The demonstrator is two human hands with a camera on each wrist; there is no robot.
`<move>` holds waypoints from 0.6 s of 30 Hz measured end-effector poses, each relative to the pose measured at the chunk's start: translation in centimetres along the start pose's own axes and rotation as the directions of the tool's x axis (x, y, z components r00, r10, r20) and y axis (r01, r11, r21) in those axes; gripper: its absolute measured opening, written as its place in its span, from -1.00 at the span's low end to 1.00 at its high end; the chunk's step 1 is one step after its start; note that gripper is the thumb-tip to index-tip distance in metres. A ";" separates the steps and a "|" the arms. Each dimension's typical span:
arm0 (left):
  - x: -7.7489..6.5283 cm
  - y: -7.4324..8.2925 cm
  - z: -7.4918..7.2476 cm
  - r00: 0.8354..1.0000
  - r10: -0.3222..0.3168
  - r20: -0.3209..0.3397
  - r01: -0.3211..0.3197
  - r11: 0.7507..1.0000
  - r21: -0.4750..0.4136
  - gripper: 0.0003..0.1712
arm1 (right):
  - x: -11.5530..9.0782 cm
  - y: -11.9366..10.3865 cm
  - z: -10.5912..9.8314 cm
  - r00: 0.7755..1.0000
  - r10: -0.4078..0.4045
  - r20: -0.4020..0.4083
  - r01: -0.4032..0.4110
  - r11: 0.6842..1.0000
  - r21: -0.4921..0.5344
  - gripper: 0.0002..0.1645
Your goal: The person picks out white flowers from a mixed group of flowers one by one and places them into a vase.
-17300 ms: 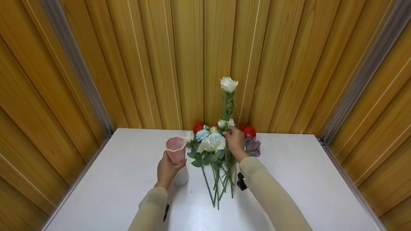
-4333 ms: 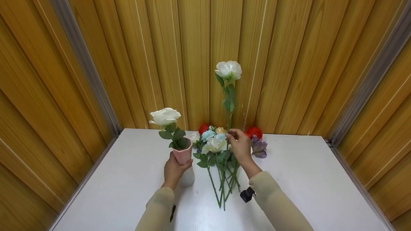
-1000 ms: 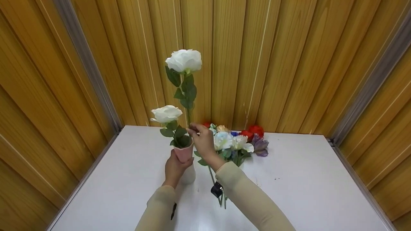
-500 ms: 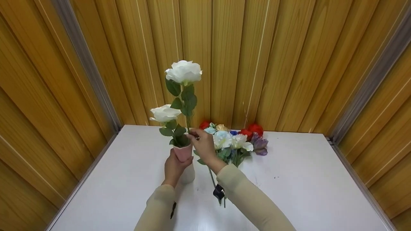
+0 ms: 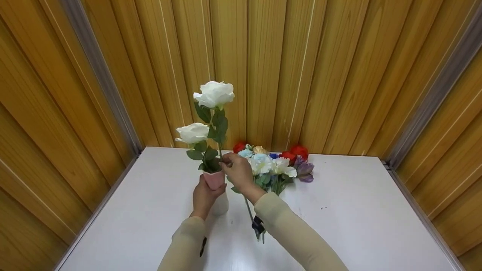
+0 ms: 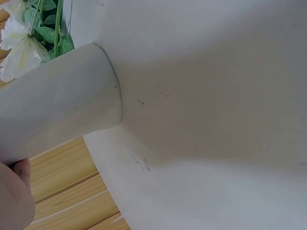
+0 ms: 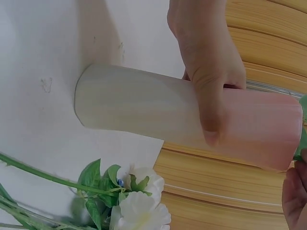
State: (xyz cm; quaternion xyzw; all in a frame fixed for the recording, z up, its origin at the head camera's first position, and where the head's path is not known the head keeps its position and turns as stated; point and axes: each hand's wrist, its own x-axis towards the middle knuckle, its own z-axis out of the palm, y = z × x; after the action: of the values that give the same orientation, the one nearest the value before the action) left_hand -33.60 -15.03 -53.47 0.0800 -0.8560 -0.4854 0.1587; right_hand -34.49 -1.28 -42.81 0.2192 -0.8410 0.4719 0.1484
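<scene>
My left hand (image 5: 205, 195) grips a tall vase (image 7: 144, 98), whitish below and pink toward the rim, just under its pink part. The vase stands upright on the table. One white rose (image 5: 192, 133) sits in it, leaning left, its leaves at the mouth. Above the rim's right side, my right hand (image 5: 239, 171) pinches the stem of a second white rose (image 5: 214, 94), which rises taller than the first. Its lower end is hidden by the rim and fingers. In the right wrist view the right fingertips (image 7: 292, 191) show at the vase mouth.
A pile of artificial flowers lies right of the vase: white blooms (image 5: 280, 166), light blue ones (image 5: 260, 162), red ones (image 5: 299, 151) and a purple one (image 5: 305, 171), stems pointing to the front. Wood-look panels (image 5: 263, 75) enclose the white table (image 5: 350, 210) at back and sides.
Over the last second the second white rose has come down toward the vase mouth, the right hand lowering slightly with it. Earlier, that hand brought it from the pile. The left hand keeps its hold.
</scene>
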 end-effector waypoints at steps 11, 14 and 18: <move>0.1 -0.3 0.4 1.000 0.012 -0.014 -0.011 0.999 0.045 -0.17 | 0.3 0.5 0.7 0.996 -0.087 -0.021 0.083 0.986 -0.145 -0.89; 0.1 -0.3 0.4 0.999 0.027 -0.017 -0.026 0.999 0.033 -0.17 | 0.3 0.5 0.8 0.997 -0.068 -0.031 0.063 0.988 -0.141 -0.89; 0.1 -0.4 0.3 0.998 0.053 -0.031 -0.053 0.998 0.026 -0.17 | 0.3 0.3 0.8 0.999 -0.039 -0.011 0.038 0.993 -0.108 -0.87</move>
State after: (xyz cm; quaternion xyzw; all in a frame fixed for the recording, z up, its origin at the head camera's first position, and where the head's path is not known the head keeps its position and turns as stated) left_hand -33.81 -14.99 -53.95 0.0669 -0.8614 -0.4687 0.1839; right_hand -35.00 -1.89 -43.31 0.2238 -0.8600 0.4241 0.1745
